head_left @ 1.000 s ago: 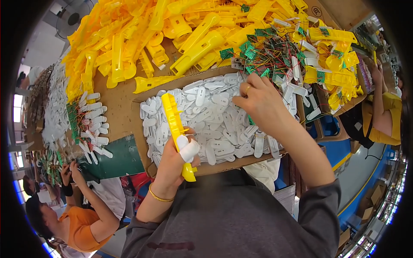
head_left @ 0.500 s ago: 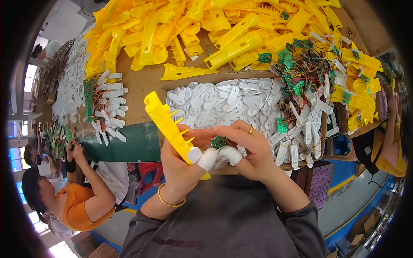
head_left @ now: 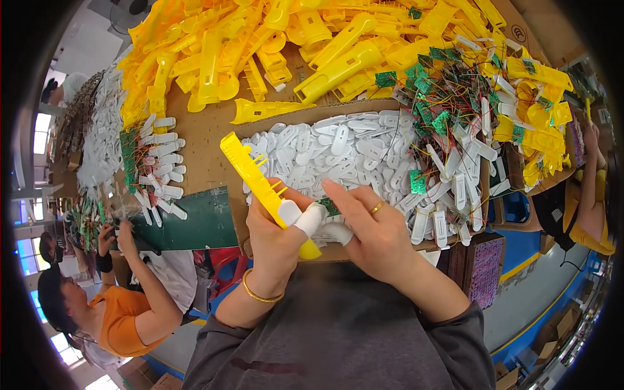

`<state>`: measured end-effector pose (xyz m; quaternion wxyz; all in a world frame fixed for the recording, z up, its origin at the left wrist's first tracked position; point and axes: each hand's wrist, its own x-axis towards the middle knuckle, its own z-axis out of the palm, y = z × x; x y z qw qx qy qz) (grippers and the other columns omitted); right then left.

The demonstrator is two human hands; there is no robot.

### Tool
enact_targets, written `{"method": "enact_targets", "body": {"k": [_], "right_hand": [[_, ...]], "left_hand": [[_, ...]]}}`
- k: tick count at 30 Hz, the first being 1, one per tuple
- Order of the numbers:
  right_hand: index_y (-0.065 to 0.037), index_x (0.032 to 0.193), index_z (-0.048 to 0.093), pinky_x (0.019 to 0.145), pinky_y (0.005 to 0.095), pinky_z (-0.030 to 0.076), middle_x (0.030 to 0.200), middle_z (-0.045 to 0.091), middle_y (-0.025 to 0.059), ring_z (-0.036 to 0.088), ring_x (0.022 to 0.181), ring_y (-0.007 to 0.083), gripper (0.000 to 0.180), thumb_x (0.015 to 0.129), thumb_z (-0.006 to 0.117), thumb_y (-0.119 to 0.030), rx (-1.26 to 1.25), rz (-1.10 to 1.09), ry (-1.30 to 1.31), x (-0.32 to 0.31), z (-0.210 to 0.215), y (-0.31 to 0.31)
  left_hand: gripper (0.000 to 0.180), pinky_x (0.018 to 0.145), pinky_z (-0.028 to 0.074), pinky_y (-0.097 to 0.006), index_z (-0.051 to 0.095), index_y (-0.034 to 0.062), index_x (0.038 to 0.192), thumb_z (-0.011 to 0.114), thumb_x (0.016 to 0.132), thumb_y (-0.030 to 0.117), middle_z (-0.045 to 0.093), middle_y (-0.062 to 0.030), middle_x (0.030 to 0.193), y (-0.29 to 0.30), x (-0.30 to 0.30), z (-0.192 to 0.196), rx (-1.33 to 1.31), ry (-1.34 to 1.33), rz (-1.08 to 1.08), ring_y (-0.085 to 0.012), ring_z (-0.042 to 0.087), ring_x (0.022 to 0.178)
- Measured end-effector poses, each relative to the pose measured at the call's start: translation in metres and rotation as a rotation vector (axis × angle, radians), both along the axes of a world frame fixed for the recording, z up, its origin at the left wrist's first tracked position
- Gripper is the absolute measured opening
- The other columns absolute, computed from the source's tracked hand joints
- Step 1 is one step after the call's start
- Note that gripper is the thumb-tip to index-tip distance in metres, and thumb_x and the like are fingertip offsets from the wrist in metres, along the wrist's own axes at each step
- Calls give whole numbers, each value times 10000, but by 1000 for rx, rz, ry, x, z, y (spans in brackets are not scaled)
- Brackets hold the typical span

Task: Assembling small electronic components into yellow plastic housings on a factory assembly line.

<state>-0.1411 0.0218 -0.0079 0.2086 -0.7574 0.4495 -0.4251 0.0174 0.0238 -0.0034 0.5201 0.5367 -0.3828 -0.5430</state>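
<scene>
Head view: left hand [head_left: 276, 244] is wrapped around a long yellow plastic housing [head_left: 257, 182], which slants up and away from it. Right hand [head_left: 377, 237] pinches a small green circuit board [head_left: 329, 207] against that housing, just beside the left thumb. Beyond both hands, white plastic pieces [head_left: 338, 149] cover the tabletop [head_left: 201, 130].

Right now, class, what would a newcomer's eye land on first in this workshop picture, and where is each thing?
First, the heap of yellow plastic housings filling the far side of the table. Next, at the near edge, the left hand grips one long yellow housing while the right hand presses a small green circuit board against it. To the right lies a tangle of green circuit boards with coloured wires.
</scene>
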Motion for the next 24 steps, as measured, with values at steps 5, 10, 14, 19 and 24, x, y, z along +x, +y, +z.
{"method": "enact_targets", "body": {"k": [5,10,14,19,24], "right_hand": [[-35,1010,616,482,279,423,720,584,65,531,578,199,395,631,723,-10,96,71,-306,-10,10,2],[-51,954,634,511,279,425,695,581,38,529,579,186,366,608,751,-42,0,82,-219,-4,6,-1],[-64,952,639,531,282,430,685,578,30,526,578,192,408,558,740,-29,-62,87,-166,0,5,-3],[-62,939,635,527,291,434,681,573,30,528,581,197,412,539,719,-9,-50,119,-109,-4,4,-6],[-64,914,630,515,294,433,655,554,24,527,579,199,389,539,707,6,-28,208,-86,-4,10,-11]], "left_hand": [[491,760,495,-306,416,35,1156,624,831,339,578,-86,953,-5,1,-2,238,709,-164,-174,570,890],[625,803,498,-362,425,63,1227,507,832,540,533,-117,1086,-4,-2,-24,258,930,-286,-231,568,929],[710,861,471,-357,430,70,1251,478,795,611,541,-76,1114,7,-8,-21,314,851,-254,-194,551,999],[650,826,487,-344,467,51,1207,454,833,582,556,-86,1104,10,-14,-18,349,753,-133,-196,571,967],[599,799,492,-333,463,42,1204,414,880,543,556,-88,1104,11,-15,-14,249,653,-183,-193,575,952]]}}
